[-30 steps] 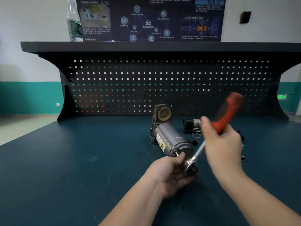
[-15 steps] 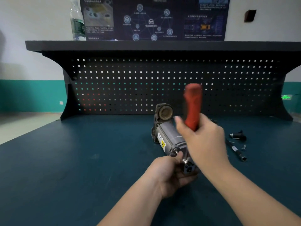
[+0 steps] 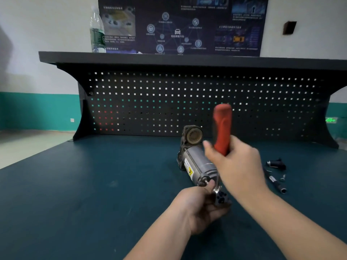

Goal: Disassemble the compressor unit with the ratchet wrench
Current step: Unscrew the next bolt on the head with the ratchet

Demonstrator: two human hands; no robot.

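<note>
Compressor unit (image 3: 197, 164): I see it lying on the table (image 3: 93, 184), near end toward me
Left hand (image 3: 199, 209): grip curled round the unit's near end fitting
Right hand (image 3: 238, 166): grip wrapped round the ratchet wrench (image 3: 222, 126); red handle upright, head hidden behind the hand
Loose parts (image 3: 277, 172): right of the unit, apart

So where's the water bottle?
The water bottle stands on the black shelf above the pegboard, up on the left, beside the dark poster.
</note>
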